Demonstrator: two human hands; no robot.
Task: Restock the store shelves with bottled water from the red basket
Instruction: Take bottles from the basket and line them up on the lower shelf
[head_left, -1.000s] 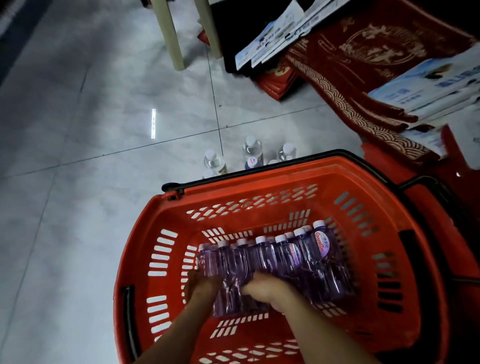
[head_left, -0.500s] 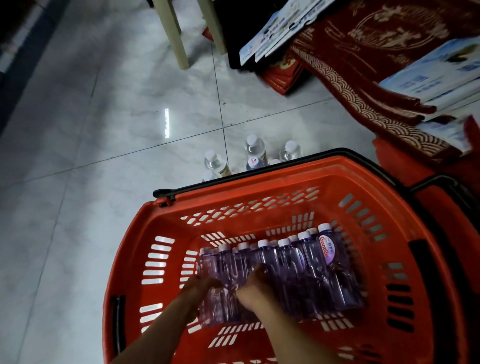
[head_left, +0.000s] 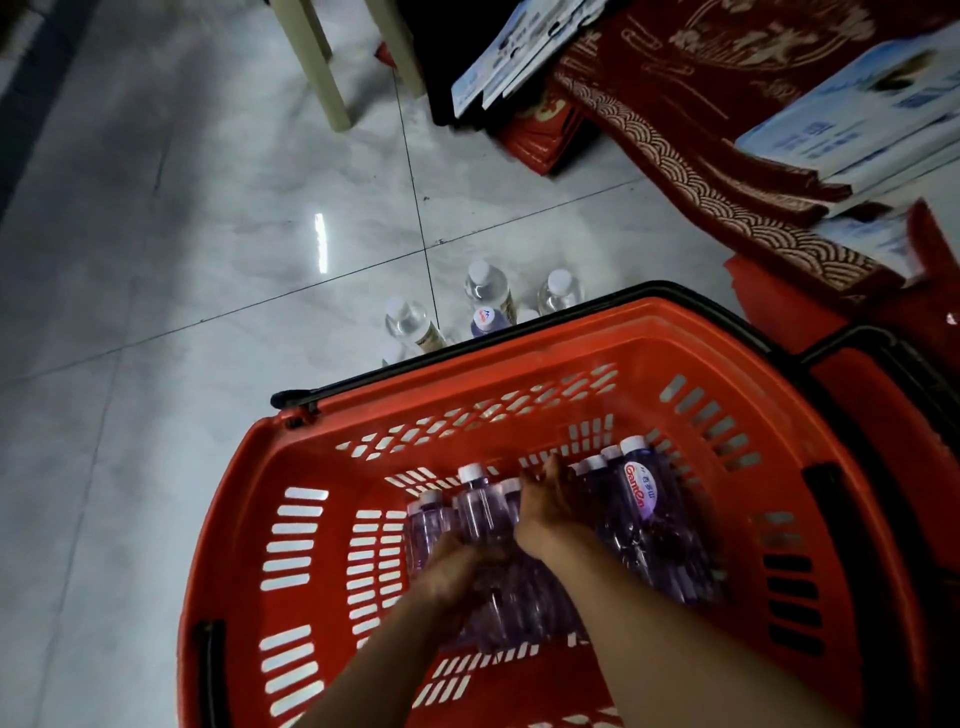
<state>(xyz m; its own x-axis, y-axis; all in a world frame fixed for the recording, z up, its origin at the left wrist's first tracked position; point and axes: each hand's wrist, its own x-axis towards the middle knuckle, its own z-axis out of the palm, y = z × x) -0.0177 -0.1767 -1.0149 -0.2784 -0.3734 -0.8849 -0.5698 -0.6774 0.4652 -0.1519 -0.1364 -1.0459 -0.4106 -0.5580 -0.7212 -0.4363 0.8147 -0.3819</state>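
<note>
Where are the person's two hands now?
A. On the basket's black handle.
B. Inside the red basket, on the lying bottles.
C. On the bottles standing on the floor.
B: the left hand and the right hand both reach down into the red basket, onto the bottles lying on its bottom.

Grey marble-look tile floor (head_left: 182, 260) w/ dark grout lines & a bright light glint (head_left: 321, 241). Two pale furniture legs (head_left: 317, 62) stand top centre. Right of them, blue-white leaflets (head_left: 524, 47) fanned out, flat red packs (head_left: 545, 130) just below. Red mat (head_left: 675, 171) w/ gold wave border runs diag. at right, white-blue paper stacks (head_left: 857, 124) on it.
</note>
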